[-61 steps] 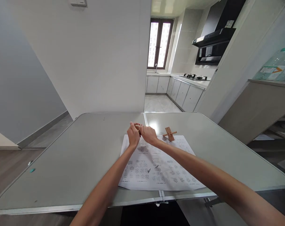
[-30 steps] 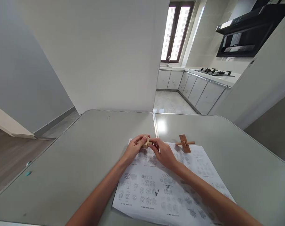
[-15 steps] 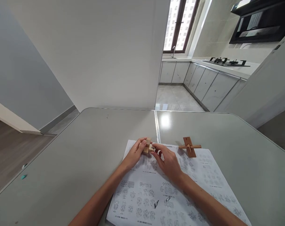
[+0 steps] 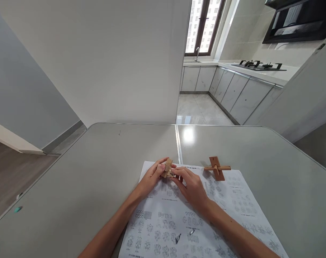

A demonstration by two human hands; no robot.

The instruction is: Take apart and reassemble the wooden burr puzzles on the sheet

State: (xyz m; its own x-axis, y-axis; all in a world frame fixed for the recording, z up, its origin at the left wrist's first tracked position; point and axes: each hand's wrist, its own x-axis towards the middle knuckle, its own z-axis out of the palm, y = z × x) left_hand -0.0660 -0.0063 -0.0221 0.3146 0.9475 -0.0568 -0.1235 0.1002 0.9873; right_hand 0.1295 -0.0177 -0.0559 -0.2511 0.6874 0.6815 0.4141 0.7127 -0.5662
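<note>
Between both hands, over the top edge of the printed sheet [image 4: 165, 215], is a small light wooden block puzzle [image 4: 167, 166] of crossed pieces. My left hand [image 4: 152, 175] grips it from the left, thumb on top. My right hand [image 4: 190, 183] pinches a pale wooden piece [image 4: 171, 174] with a dark number 3 on it, touching the puzzle's lower right; I cannot tell whether the two are joined. To the right, apart from my hands, a brown wooden cross-shaped puzzle [image 4: 217, 168] with a rod through a flat plate lies on the sheet.
The grey table [image 4: 71, 200] has a metal seam [image 4: 178, 143] behind my hands. A small teal object [image 4: 18, 209] lies near its left edge. Dark curved marks or scraps [image 4: 178, 238] show on the sheet. Beyond are a white wall [image 4: 111, 71] and a kitchen counter [image 4: 243, 74].
The block puzzle and the numbered piece have turned slightly in my fingers, and the number faces differently. The view has shifted a little. The brown puzzle stays put.
</note>
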